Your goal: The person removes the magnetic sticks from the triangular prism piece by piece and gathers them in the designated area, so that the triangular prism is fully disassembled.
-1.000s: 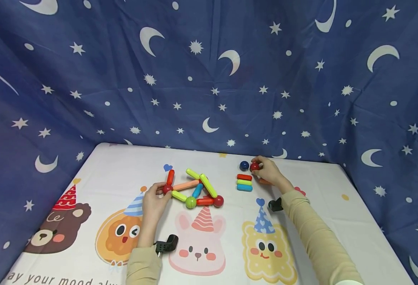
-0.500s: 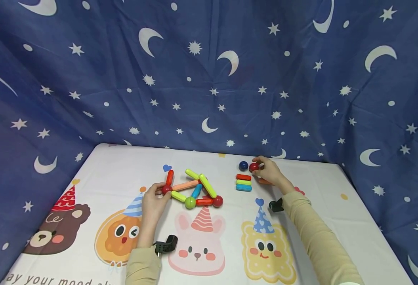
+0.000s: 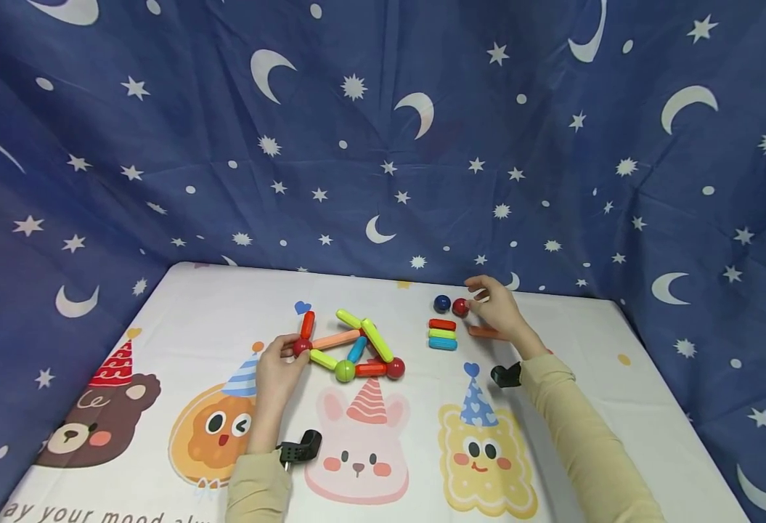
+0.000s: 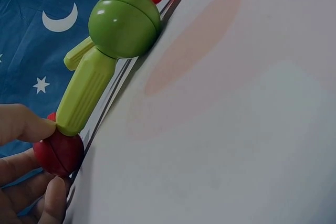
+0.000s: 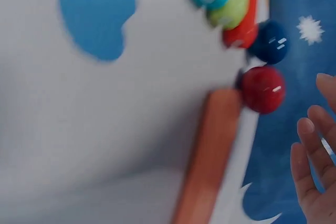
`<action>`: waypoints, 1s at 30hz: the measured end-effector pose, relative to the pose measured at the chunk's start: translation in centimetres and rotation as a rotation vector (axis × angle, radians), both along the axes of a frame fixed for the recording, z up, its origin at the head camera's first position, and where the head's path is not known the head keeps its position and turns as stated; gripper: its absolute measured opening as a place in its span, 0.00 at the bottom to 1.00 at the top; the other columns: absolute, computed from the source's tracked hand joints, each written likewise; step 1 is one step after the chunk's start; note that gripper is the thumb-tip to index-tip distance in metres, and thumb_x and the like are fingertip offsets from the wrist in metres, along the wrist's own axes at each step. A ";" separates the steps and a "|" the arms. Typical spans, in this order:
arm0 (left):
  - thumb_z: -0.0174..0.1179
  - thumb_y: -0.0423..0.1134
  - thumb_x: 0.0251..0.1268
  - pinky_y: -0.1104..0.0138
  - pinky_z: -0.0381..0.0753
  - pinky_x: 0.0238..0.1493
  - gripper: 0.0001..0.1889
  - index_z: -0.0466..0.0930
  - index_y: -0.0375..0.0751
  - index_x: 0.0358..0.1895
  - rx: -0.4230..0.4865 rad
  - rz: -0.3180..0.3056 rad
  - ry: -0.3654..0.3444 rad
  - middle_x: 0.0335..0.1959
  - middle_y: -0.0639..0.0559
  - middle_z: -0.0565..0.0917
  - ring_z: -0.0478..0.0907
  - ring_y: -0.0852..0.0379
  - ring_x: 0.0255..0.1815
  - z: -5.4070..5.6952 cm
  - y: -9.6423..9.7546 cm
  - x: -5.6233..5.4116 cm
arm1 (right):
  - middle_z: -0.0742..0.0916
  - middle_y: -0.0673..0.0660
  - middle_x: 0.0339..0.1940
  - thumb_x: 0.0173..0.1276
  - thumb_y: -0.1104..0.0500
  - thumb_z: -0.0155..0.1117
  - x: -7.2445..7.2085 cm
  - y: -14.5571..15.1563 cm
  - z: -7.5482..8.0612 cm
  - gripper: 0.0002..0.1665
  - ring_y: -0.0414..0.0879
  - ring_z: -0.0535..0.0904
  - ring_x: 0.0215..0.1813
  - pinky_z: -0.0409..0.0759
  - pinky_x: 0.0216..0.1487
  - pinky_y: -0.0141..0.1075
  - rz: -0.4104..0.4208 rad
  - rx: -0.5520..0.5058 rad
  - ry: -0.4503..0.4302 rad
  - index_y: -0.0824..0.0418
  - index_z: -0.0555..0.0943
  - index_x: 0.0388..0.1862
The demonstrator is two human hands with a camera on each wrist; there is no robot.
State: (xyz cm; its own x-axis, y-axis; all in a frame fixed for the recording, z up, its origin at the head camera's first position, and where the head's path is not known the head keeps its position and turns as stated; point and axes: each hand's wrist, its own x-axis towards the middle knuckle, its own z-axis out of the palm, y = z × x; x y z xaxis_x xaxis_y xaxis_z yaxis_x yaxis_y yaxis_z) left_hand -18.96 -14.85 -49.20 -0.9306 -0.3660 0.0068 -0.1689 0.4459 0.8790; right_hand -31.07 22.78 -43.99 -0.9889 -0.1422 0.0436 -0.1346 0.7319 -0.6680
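Note:
In the head view my left hand point(image 3: 278, 372) holds a red ball point(image 4: 59, 153) at the left corner of a joined figure of sticks and balls. Thumb and fingertips pinch the ball close over the tablecloth. From it a yellow-green stick point(image 4: 86, 90) runs to a green ball point(image 4: 125, 23). My right hand point(image 3: 499, 311) hovers at the back right with fingers spread and nothing between them. Right beside its fingertips sits a loose red ball point(image 5: 263, 89), with a dark blue ball point(image 3: 442, 303) to its left. Beneath the hand lies an orange stick point(image 5: 207, 158).
Short red point(image 3: 442, 325), yellow-green point(image 3: 442, 334) and blue point(image 3: 443, 344) sticks lie in a row in front of the loose balls. Another red ball point(image 3: 395, 368) ends the figure's right side. A blue starry curtain point(image 3: 369, 145) rises behind the table's back edge.
My right hand has let go of the loose red ball and opened, moving slightly right of it. My left hand keeps its grip. The head view has shifted a little.

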 end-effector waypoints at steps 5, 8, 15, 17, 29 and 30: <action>0.62 0.34 0.58 0.63 0.73 0.46 0.19 0.78 0.34 0.54 0.000 0.005 0.000 0.49 0.36 0.82 0.78 0.44 0.47 0.0 -0.2 0.0 | 0.80 0.65 0.56 0.65 0.65 0.61 0.9 -1.3 1.8 0.23 0.57 0.76 0.53 0.76 0.57 0.50 -0.001 -0.085 0.060 0.62 0.74 0.60; 0.62 0.34 0.58 0.63 0.72 0.46 0.19 0.78 0.34 0.54 0.005 0.002 0.003 0.49 0.36 0.82 0.78 0.44 0.47 0.1 -0.3 0.0 | 0.81 0.65 0.55 0.65 0.65 0.62 1.6 -2.1 2.8 0.23 0.58 0.76 0.54 0.74 0.59 0.51 -0.004 -0.140 0.091 0.62 0.74 0.59; 0.62 0.34 0.58 0.64 0.71 0.45 0.19 0.78 0.33 0.54 0.004 -0.005 0.002 0.49 0.35 0.82 0.78 0.43 0.47 0.2 -0.3 0.0 | 0.82 0.64 0.54 0.65 0.64 0.62 3.6 -3.8 3.6 0.21 0.56 0.76 0.53 0.73 0.61 0.53 0.011 -0.256 0.160 0.61 0.76 0.57; 0.62 0.33 0.58 0.64 0.71 0.45 0.19 0.78 0.33 0.54 0.005 -0.005 0.008 0.48 0.35 0.82 0.79 0.43 0.47 0.2 -0.2 0.0 | 0.83 0.63 0.53 0.65 0.64 0.62 4.3 -4.3 3.7 0.20 0.56 0.76 0.53 0.73 0.61 0.53 0.014 -0.298 0.174 0.60 0.77 0.57; 0.62 0.34 0.58 0.64 0.71 0.45 0.20 0.77 0.34 0.55 0.007 -0.023 -0.010 0.48 0.34 0.82 0.79 0.43 0.48 0.0 -0.1 0.0 | 0.82 0.65 0.54 0.66 0.63 0.63 8.7 -8.1 3.0 0.21 0.57 0.77 0.56 0.75 0.60 0.41 0.024 -0.535 0.110 0.62 0.76 0.59; 0.61 0.34 0.58 0.64 0.71 0.45 0.20 0.77 0.34 0.55 0.006 -0.024 -0.012 0.49 0.34 0.82 0.78 0.43 0.48 0.0 -0.1 0.1 | 0.82 0.64 0.54 0.66 0.63 0.63 9.0 -8.4 2.8 0.21 0.57 0.77 0.57 0.75 0.61 0.43 0.027 -0.549 0.097 0.62 0.76 0.59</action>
State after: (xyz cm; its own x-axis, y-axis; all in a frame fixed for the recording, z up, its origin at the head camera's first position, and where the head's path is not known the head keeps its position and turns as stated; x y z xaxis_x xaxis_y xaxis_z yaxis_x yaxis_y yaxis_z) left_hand -18.90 -14.95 -49.22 -0.9390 -0.3439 -0.0063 -0.1687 0.4444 0.8798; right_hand -22.11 14.36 -41.20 -0.9730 -0.0985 0.2089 -0.2283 0.2749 -0.9340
